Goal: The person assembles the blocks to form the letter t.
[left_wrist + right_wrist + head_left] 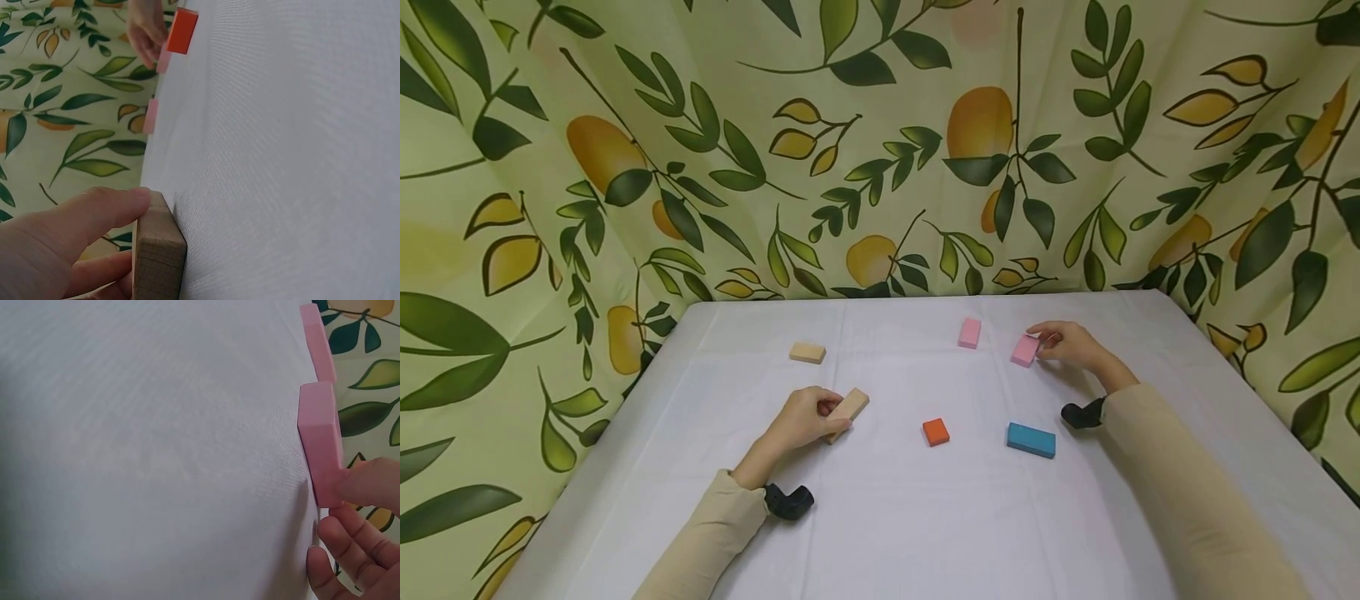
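Note:
My left hand [805, 418] grips a plain wooden block [852, 405], thumb on one side and fingers on the other. The left wrist view has this wooden block [159, 256] low over the white cloth, its end grain facing the camera. At the far right, my right hand [1071, 346] pinches the near end of a pink block [1024, 351]. Up close in the right wrist view, the thumb presses that pink block [320, 440], with the other fingers curled below it. A second pink block [970, 332] lies just left of it.
Another wooden block [807, 352] lies at the back left. Between the hands sit a small orange block [936, 432] and a longer blue block [1031, 440]. The white-covered table [910, 533] ends at a leaf-patterned curtain [880, 167] behind and at the sides.

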{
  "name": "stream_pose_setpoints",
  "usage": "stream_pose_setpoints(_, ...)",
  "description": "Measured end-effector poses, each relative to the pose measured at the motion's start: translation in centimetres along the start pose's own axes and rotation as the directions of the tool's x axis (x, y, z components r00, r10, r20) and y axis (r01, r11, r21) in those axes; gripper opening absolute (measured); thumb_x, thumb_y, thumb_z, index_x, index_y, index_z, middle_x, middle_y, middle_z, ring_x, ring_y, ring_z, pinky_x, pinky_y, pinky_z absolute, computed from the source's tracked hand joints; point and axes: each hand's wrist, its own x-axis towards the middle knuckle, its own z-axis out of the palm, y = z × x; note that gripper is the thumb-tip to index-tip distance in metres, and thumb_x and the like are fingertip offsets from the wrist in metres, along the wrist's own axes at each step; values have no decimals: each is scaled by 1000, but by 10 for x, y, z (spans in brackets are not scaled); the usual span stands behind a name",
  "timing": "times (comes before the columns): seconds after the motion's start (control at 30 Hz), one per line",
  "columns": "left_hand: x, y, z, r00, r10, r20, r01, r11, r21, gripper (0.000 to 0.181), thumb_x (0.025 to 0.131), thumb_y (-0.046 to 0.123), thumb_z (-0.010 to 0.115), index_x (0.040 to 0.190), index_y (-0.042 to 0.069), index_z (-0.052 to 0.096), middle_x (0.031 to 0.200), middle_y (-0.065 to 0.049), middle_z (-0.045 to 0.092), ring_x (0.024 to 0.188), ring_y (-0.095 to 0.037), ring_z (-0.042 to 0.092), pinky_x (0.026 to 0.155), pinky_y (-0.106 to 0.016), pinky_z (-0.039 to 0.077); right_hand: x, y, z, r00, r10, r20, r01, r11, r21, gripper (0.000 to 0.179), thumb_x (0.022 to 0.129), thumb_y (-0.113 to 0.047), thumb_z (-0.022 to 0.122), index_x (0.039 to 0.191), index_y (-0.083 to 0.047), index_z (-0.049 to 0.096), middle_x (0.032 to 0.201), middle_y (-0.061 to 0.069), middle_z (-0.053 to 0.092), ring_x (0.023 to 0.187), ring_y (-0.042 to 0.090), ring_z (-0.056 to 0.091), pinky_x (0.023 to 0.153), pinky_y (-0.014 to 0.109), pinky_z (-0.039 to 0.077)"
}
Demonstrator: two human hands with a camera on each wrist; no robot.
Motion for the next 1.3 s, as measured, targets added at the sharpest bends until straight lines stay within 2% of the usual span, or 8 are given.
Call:
stream_pose_setpoints(0.3,1,-3,2,1000,3,8,-3,1000,-14,39,75,17,81,103,-7,70,85,-13,69,72,-13,56,61,-14,40,6,1,3,998,-33,52,35,999,-36,51,84,-1,61,135,1,51,118,30,52,98,36,51,76,30,48)
stream_pose_setpoints(0.53,1,-1,1,1000,-5,14,6,1000,-23,39,75,17,81,104,-7,70,85,-13,69,72,-13,56,61,-14,40,9,2,2,996,-42,82,46,997,-57,53,83,1,59,135,1,51,109,27,51,90,29,48,70,25,42)
stream_pose_setpoints(0.97,3,2,1,999,-31,13,31,999,-14,38,75,17,82,102,-7,71,84,-12,68,71,-12,55,60,-14,40,4,-3,0,994,-13,112,21,998,-67,46,88,-5,61,133,0,54,102,22,52,92,28,45,71,26,41)
stream_pose_setpoints(1.03,3,3,1,999,-35,8,35,999,-12,37,74,17,82,101,-6,71,83,-12,68,71,-12,55,60,-14,40,4,-1,-1,993,-23,112,30,998,-59,44,88,-7,63,130,0,56,103,23,52,92,30,45,73,28,42)
stream_pose_setpoints(1.07,3,4,1,999,-36,5,36,999,-11,37,74,17,82,101,-6,71,83,-12,68,71,-11,54,60,-14,40,4,4,-1,994,-60,95,64,997,-44,41,88,-11,65,128,-5,59,101,20,54,90,27,46,72,27,41)
stream_pose_setpoints(1.27,3,6,3,999,-38,-20,38,999,-12,34,73,15,82,98,-7,71,82,-12,68,70,-11,55,60,-14,42,3,5,-3,994,-64,94,69,996,-59,38,87,-18,69,122,-4,62,106,22,56,94,29,48,78,30,46)
stream_pose_setpoints(1.3,2,6,4,999,-39,-24,39,999,-14,33,73,14,82,97,-7,71,82,-12,67,70,-12,55,60,-14,42,2,2,-3,994,-32,108,40,996,-75,39,87,-15,68,123,0,60,108,25,55,97,33,48,80,33,46)
